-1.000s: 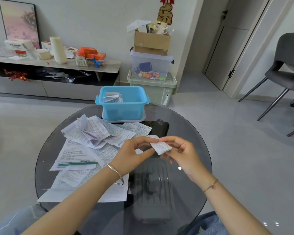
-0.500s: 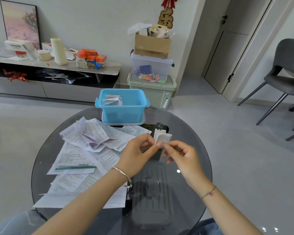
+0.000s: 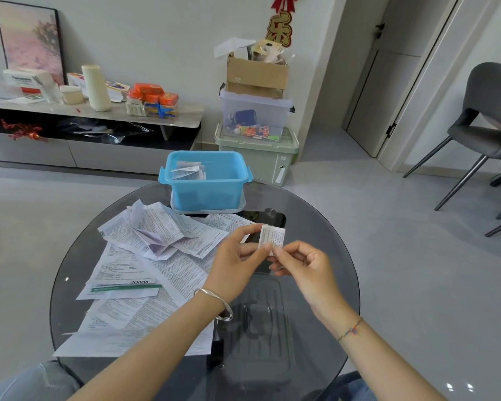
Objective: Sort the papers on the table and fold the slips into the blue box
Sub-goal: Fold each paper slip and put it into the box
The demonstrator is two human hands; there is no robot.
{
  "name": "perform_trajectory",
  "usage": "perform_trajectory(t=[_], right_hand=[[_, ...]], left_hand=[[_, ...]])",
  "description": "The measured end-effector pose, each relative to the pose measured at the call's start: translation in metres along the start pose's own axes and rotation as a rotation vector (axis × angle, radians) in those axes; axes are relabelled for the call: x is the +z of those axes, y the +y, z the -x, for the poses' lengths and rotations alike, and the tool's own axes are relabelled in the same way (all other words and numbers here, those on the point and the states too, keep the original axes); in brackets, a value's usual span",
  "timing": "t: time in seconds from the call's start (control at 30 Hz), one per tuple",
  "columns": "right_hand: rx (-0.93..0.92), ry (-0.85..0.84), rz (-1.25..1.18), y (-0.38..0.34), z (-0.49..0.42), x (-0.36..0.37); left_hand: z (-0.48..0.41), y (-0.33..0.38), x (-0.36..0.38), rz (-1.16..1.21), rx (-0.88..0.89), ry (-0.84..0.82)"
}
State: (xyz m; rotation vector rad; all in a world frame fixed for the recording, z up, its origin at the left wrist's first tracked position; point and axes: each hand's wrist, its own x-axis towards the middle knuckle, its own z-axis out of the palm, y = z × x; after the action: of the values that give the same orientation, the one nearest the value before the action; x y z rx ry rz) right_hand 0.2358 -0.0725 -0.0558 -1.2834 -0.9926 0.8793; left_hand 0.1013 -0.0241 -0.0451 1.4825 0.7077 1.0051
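Behind the glass surface (image 3: 327,250) a gold wall ornament (image 3: 278,28) reads 乐; our left grip (image 3: 237,259) and right grip (image 3: 307,266) pinch the slip (image 3: 273,237), upright now, flatter a second ago.

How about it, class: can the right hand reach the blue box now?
Probably yes: the blue box stands open beyond the right hand, nothing between, though it and the left hand pinch a slip.

papers (image 3: 145,273) left of box (image 3: 207,183), on table (image 3: 324,285)
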Motion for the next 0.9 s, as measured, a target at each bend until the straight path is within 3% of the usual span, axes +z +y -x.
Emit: perform_trajectory(t=[0.27,0.47,0.9], right_hand=[[0.035,-0.079,0.095,0.002,0.001,0.0],[0.061,-0.079,0.138,0.001,0.001,0.001],[0.077,-0.141,0.169,-0.006,0.0,-0.003]], left_hand=[[-0.007,-0.005,-0.016,-0.097,-0.07,0.004],[-0.003,-0.007,-0.011,0.105,-0.178,0.05],[-0.02,0.002,-0.031,-0.183,-0.105,-0.115]])
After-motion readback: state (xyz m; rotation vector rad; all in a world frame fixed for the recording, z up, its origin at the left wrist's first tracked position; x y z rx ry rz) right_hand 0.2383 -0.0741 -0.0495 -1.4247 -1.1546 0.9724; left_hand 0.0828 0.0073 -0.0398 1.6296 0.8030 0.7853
